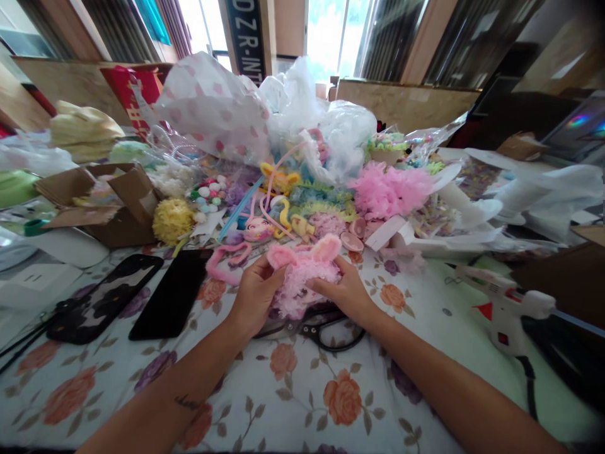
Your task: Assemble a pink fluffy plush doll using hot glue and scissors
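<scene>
Between my two hands is a fluffy pink doll head with two upright pink bunny ears and a frilly edge. My left hand grips its left side, the thumb lying near the base of an ear. On the other side, my right hand holds it, the thumb pressed on its front. Under the head lie scissors with black handles, partly hidden by it. A fuzzy pink strip curls on the cloth beyond my left hand.
A hot glue gun stands at the right. Two dark phones lie at the left beside an open cardboard box. Behind my hands is a heap of craft pieces, with a pink ruffled puff and plastic bags. Flowered cloth covers the table.
</scene>
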